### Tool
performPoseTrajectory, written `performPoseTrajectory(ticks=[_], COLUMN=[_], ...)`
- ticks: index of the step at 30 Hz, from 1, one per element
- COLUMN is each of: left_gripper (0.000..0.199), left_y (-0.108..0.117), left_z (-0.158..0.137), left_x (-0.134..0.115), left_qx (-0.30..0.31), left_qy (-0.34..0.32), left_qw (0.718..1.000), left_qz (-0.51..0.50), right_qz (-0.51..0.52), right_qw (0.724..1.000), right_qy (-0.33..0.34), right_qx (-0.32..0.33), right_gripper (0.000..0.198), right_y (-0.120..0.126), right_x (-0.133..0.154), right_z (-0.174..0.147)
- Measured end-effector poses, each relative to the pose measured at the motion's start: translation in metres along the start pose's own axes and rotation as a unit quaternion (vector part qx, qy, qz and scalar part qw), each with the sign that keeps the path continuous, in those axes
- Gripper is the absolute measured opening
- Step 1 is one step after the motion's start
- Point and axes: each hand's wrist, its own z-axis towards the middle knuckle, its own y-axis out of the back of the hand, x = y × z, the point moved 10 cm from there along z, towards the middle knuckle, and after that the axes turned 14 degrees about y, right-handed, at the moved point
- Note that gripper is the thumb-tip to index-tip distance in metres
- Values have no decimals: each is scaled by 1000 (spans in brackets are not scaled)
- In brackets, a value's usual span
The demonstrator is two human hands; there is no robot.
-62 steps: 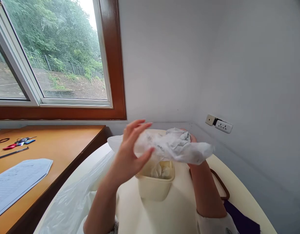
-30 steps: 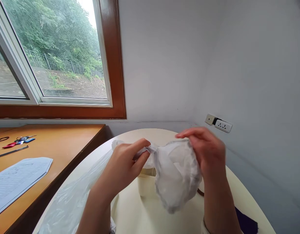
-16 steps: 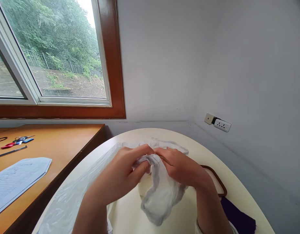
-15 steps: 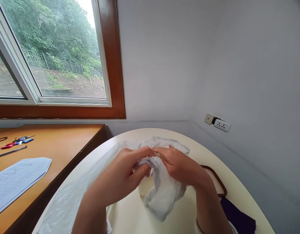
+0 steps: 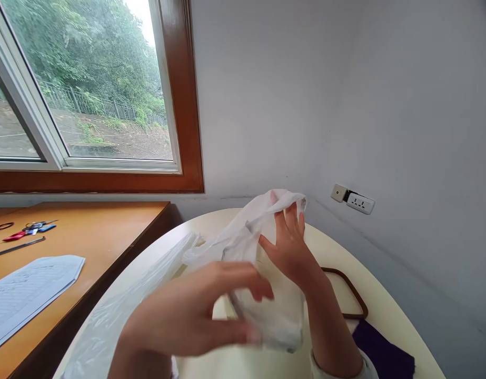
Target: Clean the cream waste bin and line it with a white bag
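Note:
A thin, white, see-through cloth (image 5: pixel 243 231) is partly lifted off the round table, its lower part spread below my hands. My right hand (image 5: pixel 292 245) reaches forward with its fingers stretched and spread, and the cloth's raised far edge lies against its fingertips. Nearer to me, my left hand (image 5: pixel 199 305) hovers over the cloth's lower left side, thumb and fingers apart and smeared by motion. Nothing shows between them. A pale, flat-looking shape is partly covered under the cloth; I cannot make out what it is.
Clear plastic sheeting (image 5: pixel 108 321) covers the left of the white table (image 5: pixel 211 218). At right lie a brown rounded frame (image 5: pixel 355 295) and dark purple fabric (image 5: pixel 385 350). The wooden desk (image 5: pixel 120 216) at left bears papers (image 5: pixel 33 289), a pen (image 5: pixel 19 246) and keys (image 5: pixel 35 226).
Both hands were bunching the cloth together at the middle. Now they are apart: the right has moved forward and raised the cloth's far edge, the left has let go and come nearer.

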Motion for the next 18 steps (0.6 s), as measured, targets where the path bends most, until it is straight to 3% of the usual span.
performPoseTrajectory(ticks=[2, 4, 6, 8, 12, 15, 18], left_gripper=[20, 22, 37, 48, 16, 23, 23], left_y=[29, 53, 61, 60, 62, 71, 76], left_z=[6, 1, -3, 2, 8, 4, 0], left_x=[13, 30, 41, 46, 58, 75, 91], left_qx=[-162, -328, -415, -415, -384, -393, -406], left_qy=[44, 106, 158, 184, 198, 208, 173], left_qw=[985, 937, 895, 891, 901, 894, 868], left_qz=[-44, -52, -23, 13, 31, -59, -228], right_qz=[10, 24, 38, 48, 48, 43, 53], right_qw=[999, 997, 995, 992, 990, 990, 989], right_qy=[17, 40, 66, 86, 96, 70, 29], right_qx=[-33, -53, -69, -81, -94, -117, -134], right_gripper=[76, 80, 82, 82, 75, 63, 45], right_y=[8, 14, 18, 22, 23, 23, 25], right_x=[8, 17, 28, 36, 40, 30, 17], right_z=[1, 1, 0, 0, 0, 1, 0])
